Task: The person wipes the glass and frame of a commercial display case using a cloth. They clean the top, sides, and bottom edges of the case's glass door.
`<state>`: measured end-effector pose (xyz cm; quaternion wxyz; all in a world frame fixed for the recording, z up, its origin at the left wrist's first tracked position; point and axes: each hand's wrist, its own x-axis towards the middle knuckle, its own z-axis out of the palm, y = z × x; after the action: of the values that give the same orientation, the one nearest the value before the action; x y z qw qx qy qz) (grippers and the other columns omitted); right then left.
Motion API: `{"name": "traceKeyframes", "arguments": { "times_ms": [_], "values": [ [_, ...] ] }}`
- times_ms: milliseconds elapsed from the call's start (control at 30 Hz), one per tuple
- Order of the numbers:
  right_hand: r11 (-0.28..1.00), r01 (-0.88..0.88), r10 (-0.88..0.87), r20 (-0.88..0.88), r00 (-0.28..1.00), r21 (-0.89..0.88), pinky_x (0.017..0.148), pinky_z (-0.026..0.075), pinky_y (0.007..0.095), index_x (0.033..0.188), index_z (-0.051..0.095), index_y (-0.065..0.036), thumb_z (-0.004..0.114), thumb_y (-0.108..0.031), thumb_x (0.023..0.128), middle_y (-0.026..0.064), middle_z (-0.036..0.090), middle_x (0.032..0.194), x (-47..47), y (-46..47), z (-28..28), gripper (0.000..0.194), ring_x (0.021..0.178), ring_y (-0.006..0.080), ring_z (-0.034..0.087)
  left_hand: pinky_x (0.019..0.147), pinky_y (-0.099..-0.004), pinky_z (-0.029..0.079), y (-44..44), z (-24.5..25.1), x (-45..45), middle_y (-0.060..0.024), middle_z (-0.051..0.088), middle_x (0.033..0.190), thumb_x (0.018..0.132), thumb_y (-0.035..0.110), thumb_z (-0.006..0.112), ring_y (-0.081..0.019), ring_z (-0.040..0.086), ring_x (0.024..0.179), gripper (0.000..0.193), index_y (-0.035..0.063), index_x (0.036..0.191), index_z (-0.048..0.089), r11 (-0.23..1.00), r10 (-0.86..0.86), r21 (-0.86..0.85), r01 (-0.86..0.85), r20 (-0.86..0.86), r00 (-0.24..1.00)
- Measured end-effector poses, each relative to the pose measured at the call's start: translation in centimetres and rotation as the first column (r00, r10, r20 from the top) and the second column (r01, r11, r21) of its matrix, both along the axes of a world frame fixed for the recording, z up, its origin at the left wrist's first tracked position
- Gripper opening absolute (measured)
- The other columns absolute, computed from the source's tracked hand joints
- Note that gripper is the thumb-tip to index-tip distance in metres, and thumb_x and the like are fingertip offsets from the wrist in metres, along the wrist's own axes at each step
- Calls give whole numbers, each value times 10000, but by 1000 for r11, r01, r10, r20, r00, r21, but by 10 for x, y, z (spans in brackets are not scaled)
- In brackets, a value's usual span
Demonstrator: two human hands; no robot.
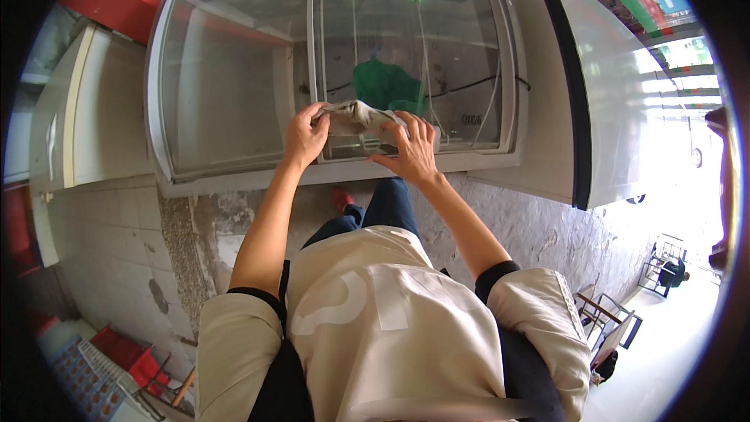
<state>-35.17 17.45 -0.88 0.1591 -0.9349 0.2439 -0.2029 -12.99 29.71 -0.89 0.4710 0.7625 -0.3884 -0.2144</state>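
A crumpled, stained light cloth (363, 117) is held between my two hands above the front part of a chest freezer's glass top (234, 88). My left hand (307, 136) pinches the cloth's left end between thumb and fingers. On the right end lies my right hand (413, 146), its fingers over the cloth and its thumb stretched out to the left. Beneath the glass, a green plastic bag (384, 82) and a white wire rack (423, 41) show through, beyond the cloth.
White cabinets or freezers stand at the left (105, 111) and right (609, 88) of the glass-topped one. A worn concrete floor (469, 217) lies below. Red plastic stools (129, 357) are at the lower left; metal-framed furniture (606, 322) and a distant person (674, 272) are at the lower right.
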Motion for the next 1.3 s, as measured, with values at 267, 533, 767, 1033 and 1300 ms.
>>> {"name": "traceKeyframes", "arguments": {
  "times_ms": [267,533,767,1033,1300],
  "values": [
    [673,-174,32,207,978,719,829,544,344,1388,469,-144,707,12,833,101,604,1277,-16,-78,1,625,1068,254,637,694,-269,472,-36,12,34,-60,662,852,933,33,586,-117,609,772,202,50,1123,654,988,-49,-154,30,-118,992],
    [494,-180,21,195,981,851,763,511,294,1341,506,-93,675,-45,908,84,668,1022,35,-216,36,467,919,136,614,731,-278,486,-126,34,90,-62,670,861,938,35,586,-105,601,789,142,31,1073,630,986,-132,-98,137,59,990],
    [796,-233,110,245,963,558,822,524,347,1271,585,-157,632,-56,885,70,682,1009,159,-361,53,402,952,201,653,729,-354,521,-254,52,187,-134,688,946,871,-17,543,-300,674,827,206,69,1028,646,981,39,-184,68,523,852],
    [962,-63,1,-224,974,-266,1024,427,505,1311,614,-269,632,-368,917,-3,567,1370,213,-393,23,407,1278,263,506,941,-380,514,-294,23,207,-98,632,1297,856,362,666,-291,626,1141,352,72,1050,710,998,-59,41,44,762,645],
    [980,-54,28,-135,990,-190,995,491,454,1382,534,-411,596,-276,951,-13,577,1341,206,-373,9,456,1182,304,547,820,-424,539,-302,-1,187,-75,670,1055,853,153,689,-311,637,1011,314,186,1166,682,999,39,-7,-48,716,697]
  ]
}}
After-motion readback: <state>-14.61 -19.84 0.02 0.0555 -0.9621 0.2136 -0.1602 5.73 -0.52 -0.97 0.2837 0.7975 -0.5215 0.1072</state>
